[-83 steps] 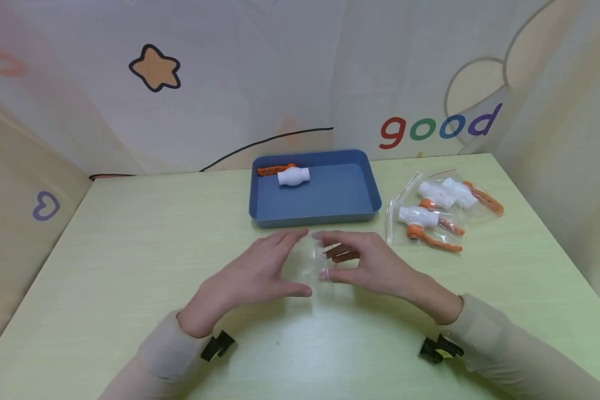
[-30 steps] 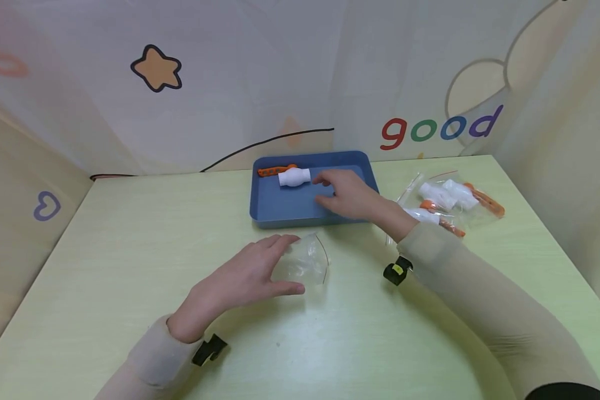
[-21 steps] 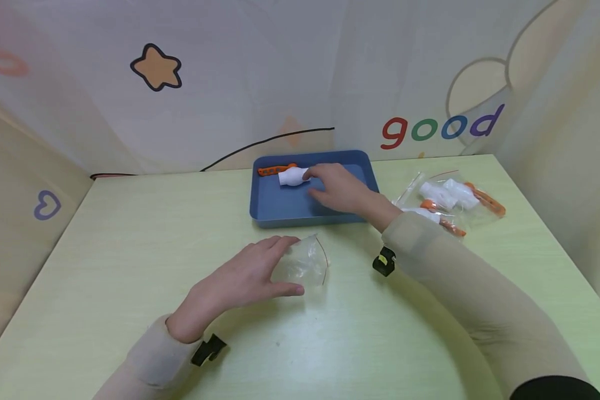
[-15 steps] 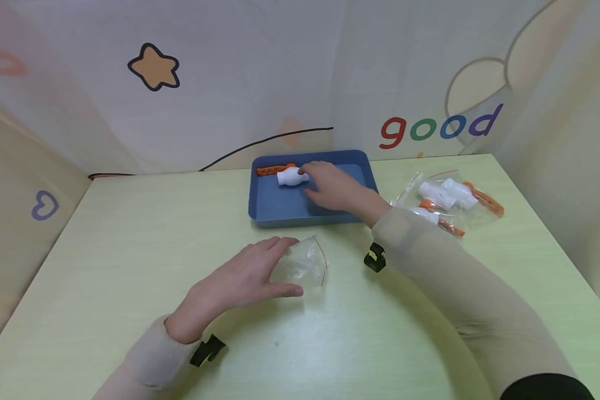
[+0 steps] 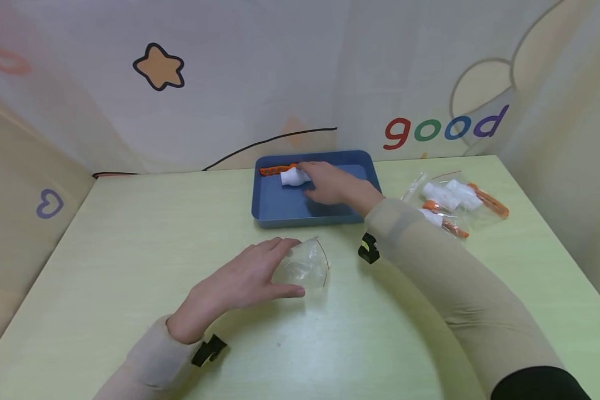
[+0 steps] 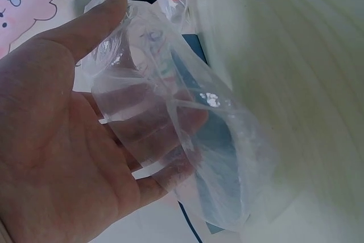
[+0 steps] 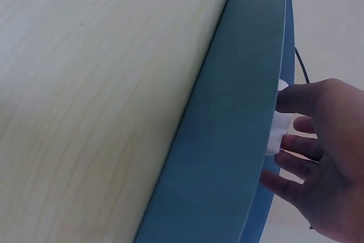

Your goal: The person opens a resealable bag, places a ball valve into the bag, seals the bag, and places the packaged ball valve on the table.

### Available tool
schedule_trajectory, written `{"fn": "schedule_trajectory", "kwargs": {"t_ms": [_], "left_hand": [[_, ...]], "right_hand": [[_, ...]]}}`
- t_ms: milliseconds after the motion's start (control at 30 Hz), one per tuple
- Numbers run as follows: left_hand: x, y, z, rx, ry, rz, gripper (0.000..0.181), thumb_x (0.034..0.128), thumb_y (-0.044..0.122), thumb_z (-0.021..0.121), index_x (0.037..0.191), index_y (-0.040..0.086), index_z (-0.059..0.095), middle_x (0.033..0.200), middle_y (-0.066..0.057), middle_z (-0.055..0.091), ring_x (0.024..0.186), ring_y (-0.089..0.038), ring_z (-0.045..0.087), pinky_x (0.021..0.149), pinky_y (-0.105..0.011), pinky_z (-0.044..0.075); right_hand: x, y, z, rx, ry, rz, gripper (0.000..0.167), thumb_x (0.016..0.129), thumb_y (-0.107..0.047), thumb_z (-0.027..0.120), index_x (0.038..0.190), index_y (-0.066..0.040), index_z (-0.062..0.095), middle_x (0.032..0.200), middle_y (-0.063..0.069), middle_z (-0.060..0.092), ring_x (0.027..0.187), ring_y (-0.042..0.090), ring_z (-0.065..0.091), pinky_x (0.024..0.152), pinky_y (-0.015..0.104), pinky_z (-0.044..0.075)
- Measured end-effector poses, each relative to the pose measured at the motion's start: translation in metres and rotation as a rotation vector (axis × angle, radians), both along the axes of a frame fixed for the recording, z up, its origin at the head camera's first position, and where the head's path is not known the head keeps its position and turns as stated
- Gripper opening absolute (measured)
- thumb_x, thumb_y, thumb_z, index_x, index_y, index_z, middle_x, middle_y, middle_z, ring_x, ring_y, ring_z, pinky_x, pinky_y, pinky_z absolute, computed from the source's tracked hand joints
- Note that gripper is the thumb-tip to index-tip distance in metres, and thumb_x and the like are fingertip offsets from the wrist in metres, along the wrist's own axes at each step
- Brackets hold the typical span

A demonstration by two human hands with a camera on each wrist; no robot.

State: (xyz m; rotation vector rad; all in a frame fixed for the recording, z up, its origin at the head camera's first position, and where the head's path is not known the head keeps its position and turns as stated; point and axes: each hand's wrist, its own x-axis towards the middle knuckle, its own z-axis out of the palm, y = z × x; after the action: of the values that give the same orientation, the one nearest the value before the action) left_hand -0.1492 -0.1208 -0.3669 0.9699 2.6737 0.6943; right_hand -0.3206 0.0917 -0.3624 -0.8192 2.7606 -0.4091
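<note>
My left hand (image 5: 240, 275) holds a clear zip bag (image 5: 307, 264) with a red line along its mouth, just above the table. In the left wrist view the thumb touches the bag's edge, and the other fingers show through the film. My right hand (image 5: 337, 186) reaches into the blue tray (image 5: 275, 208). Its spread fingers stand around the right end of a white plastic valve body (image 5: 292, 177) with ribbed ends. Firm contact cannot be made out in the right wrist view, where the tray wall (image 7: 227, 112) partly hides the valve body (image 7: 278, 132). Behind it lies an orange lever handle (image 5: 275, 170).
Clear bags with white valve bodies (image 5: 440, 197) and orange handles (image 5: 490, 203) lie at the right of the pale table (image 5: 145, 250), partly hidden by my right sleeve (image 5: 445, 266). A printed curtain (image 5: 260, 66) hangs behind the tray.
My right hand has left the bag and moved forward into the tray, then left over the valve body. My left hand stays with the bag. The valve body has not visibly moved.
</note>
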Motion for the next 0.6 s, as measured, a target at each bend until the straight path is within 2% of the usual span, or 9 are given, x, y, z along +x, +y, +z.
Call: {"fn": "schedule_trajectory", "kwargs": {"t_ms": [167,333,467,600], "left_hand": [[-0.0004,0.0010,0.0004,-0.009,-0.006,0.000,0.081,0.0885,0.051,0.079,0.150,0.008,0.047,0.141,-0.011,0.057,0.119,-0.027,0.060,0.101,-0.045,0.049],[-0.0003,0.0012,0.0002,-0.007,-0.013,0.004,0.080,0.0886,0.050,0.079,0.149,0.009,0.047,0.140,-0.011,0.058,0.117,-0.026,0.060,0.100,-0.044,0.049],[-0.0004,0.0017,-0.0002,-0.017,-0.017,0.006,0.080,0.0886,0.050,0.079,0.149,0.009,0.047,0.140,-0.011,0.057,0.116,-0.026,0.061,0.099,-0.044,0.050],[-0.0003,0.0015,-0.0008,-0.031,-0.017,0.011,0.081,0.0884,0.051,0.079,0.150,0.009,0.047,0.141,-0.012,0.057,0.117,-0.027,0.060,0.099,-0.045,0.050]], "right_hand": [[0.0005,-0.0011,-0.0008,0.032,0.009,-0.006,0.069,0.101,-0.018,0.065,0.160,-0.005,0.031,0.157,0.021,0.038,0.143,0.035,0.037,0.115,0.049,0.035],[0.0018,-0.0015,-0.0007,0.050,0.034,0.003,0.064,0.100,-0.018,0.067,0.156,-0.003,0.039,0.148,0.022,0.043,0.132,0.035,0.044,0.110,0.048,0.040],[0.0028,-0.0017,-0.0007,0.046,0.041,0.010,0.053,0.100,-0.015,0.066,0.149,-0.004,0.048,0.143,0.021,0.047,0.128,0.035,0.047,0.108,0.048,0.041],[0.0052,-0.0018,-0.0013,0.011,0.033,0.007,0.042,0.100,-0.016,0.069,0.137,-0.006,0.053,0.132,0.018,0.052,0.116,0.032,0.052,0.100,0.046,0.046]]}}
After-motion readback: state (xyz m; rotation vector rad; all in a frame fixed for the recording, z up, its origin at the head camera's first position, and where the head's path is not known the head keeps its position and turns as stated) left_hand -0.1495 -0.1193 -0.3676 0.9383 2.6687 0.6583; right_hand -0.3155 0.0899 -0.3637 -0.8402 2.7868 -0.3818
